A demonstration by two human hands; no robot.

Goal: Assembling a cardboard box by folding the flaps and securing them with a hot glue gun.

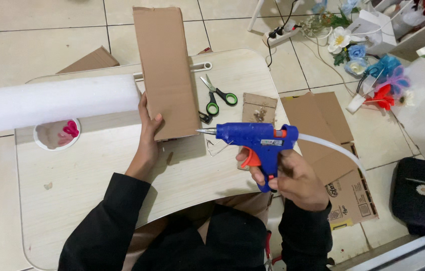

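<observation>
Right grip (292,175) on blue glue gun (257,140), left hand (148,135) steadying cardboard box (167,70), scissors (218,95) beside.

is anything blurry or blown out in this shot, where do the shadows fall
Head view: even indoor light, soft shadows under the left hand and cardboard panel; the white foam roll is overexposed, nearly featureless; the blue glue gun in the right hand is sharp.

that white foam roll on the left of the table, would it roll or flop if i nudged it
The white foam roll looks round and lies on its side, so it would probably roll. It seems soft and airy, likely light. It overhangs the table edge, so it might sag or tip.
</observation>
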